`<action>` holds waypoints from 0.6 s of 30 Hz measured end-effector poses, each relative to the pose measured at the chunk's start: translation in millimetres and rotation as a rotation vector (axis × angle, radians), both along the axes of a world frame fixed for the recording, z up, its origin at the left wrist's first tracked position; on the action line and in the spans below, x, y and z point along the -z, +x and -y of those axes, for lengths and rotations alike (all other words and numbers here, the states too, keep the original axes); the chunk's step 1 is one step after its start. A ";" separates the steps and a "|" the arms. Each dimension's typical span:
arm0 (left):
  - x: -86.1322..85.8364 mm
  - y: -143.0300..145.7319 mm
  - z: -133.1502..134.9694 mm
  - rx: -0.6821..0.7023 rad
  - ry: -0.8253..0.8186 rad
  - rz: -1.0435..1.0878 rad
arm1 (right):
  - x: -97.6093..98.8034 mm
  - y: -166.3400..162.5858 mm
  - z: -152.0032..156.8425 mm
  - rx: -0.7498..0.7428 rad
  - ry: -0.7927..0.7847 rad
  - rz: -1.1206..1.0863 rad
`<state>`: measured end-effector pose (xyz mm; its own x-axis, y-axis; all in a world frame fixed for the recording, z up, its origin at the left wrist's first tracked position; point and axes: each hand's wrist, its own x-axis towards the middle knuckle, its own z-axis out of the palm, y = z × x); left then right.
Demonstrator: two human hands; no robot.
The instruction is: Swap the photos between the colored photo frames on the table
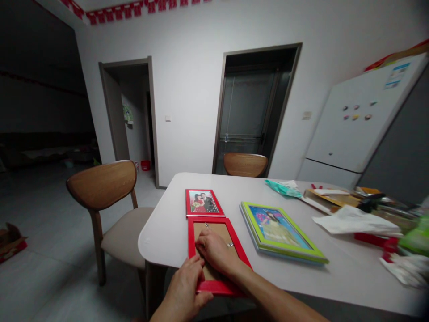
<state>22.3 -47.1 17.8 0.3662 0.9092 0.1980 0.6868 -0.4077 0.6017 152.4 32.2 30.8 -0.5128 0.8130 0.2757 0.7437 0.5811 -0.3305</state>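
A red picture frame (214, 228) lies face down on the white table (338, 273), its brown backing board up. My right hand (214, 250) rests on that backing, fingers curled and pressed against the left side. My left hand (186, 288) grips the frame's near left edge at the table's rim. Just beyond lies a smaller red frame (203, 202) face up with a photo. To the right lies a green-framed picture (279, 230), stacked on another frame.
Papers, plastic wrappers and cardboard (355, 219) clutter the table's right side. One wooden chair (107, 210) stands left of the table, another (245, 164) at its far end. A white fridge (358, 120) stands at the right. Two doorways open in the back wall.
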 end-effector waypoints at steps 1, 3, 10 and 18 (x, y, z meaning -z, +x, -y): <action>0.1 0.0 0.1 -0.001 -0.001 -0.003 | 0.8 1.1 -0.9 -0.016 0.001 -0.007; 0.5 -0.2 0.4 -0.009 -0.012 -0.014 | 2.4 4.7 -6.0 -0.005 -0.008 -0.033; 1.0 -1.0 0.1 -0.024 -0.053 -0.042 | 9.0 18.3 -49.7 0.380 -0.064 -0.086; -4.3 0.3 4.2 -0.038 -0.083 -0.040 | 12.4 14.4 -72.6 0.543 -0.091 -0.099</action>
<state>22.6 -51.3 22.1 0.3375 0.9352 0.1068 0.7252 -0.3307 0.6039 166.8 104.8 18.4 0.0106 0.9760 0.2176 0.8911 0.0895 -0.4448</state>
